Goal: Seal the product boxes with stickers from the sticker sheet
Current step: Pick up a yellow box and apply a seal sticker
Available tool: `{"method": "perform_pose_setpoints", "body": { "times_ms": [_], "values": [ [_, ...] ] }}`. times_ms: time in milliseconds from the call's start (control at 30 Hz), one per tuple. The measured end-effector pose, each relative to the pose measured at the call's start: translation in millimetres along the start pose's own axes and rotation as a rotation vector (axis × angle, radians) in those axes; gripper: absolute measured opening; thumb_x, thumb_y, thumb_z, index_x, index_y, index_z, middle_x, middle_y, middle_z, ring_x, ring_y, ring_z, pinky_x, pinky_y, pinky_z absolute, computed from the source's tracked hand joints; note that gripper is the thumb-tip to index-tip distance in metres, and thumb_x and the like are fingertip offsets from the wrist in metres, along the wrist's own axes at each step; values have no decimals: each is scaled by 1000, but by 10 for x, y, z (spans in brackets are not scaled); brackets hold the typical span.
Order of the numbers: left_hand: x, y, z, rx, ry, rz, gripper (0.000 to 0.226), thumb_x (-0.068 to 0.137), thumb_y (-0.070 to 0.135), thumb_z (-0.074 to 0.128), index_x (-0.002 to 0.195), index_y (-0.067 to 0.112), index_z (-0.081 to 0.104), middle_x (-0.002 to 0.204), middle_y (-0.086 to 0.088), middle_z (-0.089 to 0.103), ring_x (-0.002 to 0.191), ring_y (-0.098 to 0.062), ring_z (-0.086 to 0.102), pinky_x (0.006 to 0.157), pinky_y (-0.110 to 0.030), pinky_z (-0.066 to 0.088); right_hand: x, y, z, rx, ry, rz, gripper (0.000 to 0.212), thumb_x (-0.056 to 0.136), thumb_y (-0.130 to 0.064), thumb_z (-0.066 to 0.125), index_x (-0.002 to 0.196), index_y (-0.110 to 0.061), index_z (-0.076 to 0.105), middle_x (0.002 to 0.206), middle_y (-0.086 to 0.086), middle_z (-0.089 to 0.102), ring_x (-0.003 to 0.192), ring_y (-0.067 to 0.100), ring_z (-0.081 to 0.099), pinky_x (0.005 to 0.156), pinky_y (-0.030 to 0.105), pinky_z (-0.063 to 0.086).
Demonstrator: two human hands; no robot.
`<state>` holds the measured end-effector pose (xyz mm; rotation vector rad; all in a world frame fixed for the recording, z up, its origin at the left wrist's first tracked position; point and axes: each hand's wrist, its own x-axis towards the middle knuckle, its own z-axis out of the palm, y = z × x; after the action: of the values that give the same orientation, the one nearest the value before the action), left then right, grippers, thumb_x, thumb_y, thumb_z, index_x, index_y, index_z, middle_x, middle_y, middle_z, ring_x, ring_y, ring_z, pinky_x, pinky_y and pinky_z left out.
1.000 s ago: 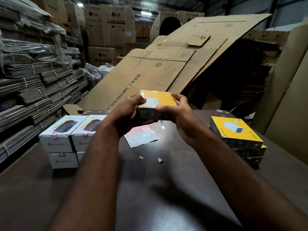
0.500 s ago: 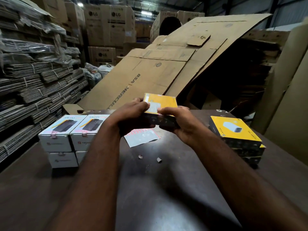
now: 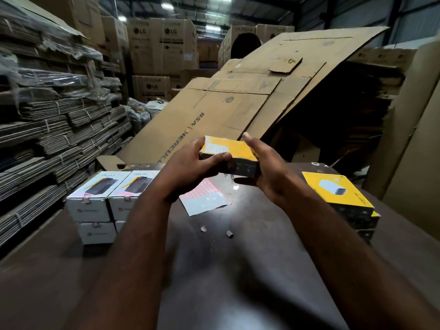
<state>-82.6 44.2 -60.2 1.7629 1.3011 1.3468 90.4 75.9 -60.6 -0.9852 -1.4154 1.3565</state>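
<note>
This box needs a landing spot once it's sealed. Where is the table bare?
Bare: the wide near table, this side of the two scraps; also a strip between the sticker sheet and the yellow stack. Crowded: white boxes at left, yellow stack at right.

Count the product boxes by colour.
White boxes: 4, stacked two on two.
Yellow boxes: 3, the held box gripped by the left hand and right hand, plus two atop the right stack; a dark layer beneath is unclear.
Total: 7.
</note>
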Motion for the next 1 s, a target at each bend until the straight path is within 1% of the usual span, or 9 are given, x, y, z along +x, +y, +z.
{"method": "perform_pose_setpoints", "body": {
  "times_ms": [133,300,400,467,567,667,800,900,1000],
  "values": [
    [-80,-15,-98,99,-63,-1,68,67,62,77,114,17,58,98,-8,73,85,-21,75,78,-40,61,-62,-108,-25,-83,-98,-64,44,93,-59,52,108,-21,70,99,2,77,100,23,72,93,42,54],
    [-127,-35,-177,-100,-133,-53,39,82,20,79,113,10,57,104,-21,67,96,-32,72,82,-37,60,-66,-147,0,-378,-107,-246,33,89,-40,71,109,-15,64,99,6,75,93,23,73,87,47,57],
    [-149,-39,-231,-98,-159,-60,50,77,22,73,121,6,56,108,-23,69,98,-34,72,89,-43,58,-82,-134,36,-438,-68,-322,34,85,-40,76,100,-13,60,82,1,71,74,14,69,77,48,58],
    [-168,-26,-258,-112,-169,-68,50,76,22,71,122,7,57,109,-23,69,100,-34,71,91,-45,58,-103,-138,47,-532,-51,-365,45,82,-48,77,102,-12,58,80,0,71,71,14,70,74,49,59],
    [-191,-7,-311,-125,-191,-71,44,78,17,67,121,15,59,114,-24,67,105,-37,68,95,-48,55,-90,-118,21,-687,-33,-373,75,79,-60,73,131,-10,50,94,2,71,83,20,71,73,44,59],
    [-212,7,-331,-189,-226,-104,41,79,15,62,120,23,61,114,-15,67,100,-27,69,99,-46,51,-77,-104,-23,-803,-35,-389,112,72,-77,65,154,-12,28,116,4,62,99,17,63,74,27,50],
    [-205,47,-303,-339,-209,-163,31,87,24,66,118,25,65,112,1,70,102,-17,67,101,-49,51,-92,-129,-64,-881,-20,-438,104,76,-67,69,154,-11,28,130,1,58,110,12,58,80,19,43],
    [-186,84,-240,-297,-89,-184,64,89,38,70,145,24,45,140,2,55,110,-15,67,89,-42,58,-95,-114,-24,-824,-34,-466,103,77,-53,77,156,-12,25,138,-3,53,115,11,57,86,18,46],
    [-154,53,-170,-260,31,-145,77,81,34,79,146,22,41,140,-2,52,108,-18,68,90,-43,58,-46,-66,16,-692,-82,-420,110,73,-53,81,157,-15,21,148,-5,44,129,11,51,106,32,45]
  ]
}}
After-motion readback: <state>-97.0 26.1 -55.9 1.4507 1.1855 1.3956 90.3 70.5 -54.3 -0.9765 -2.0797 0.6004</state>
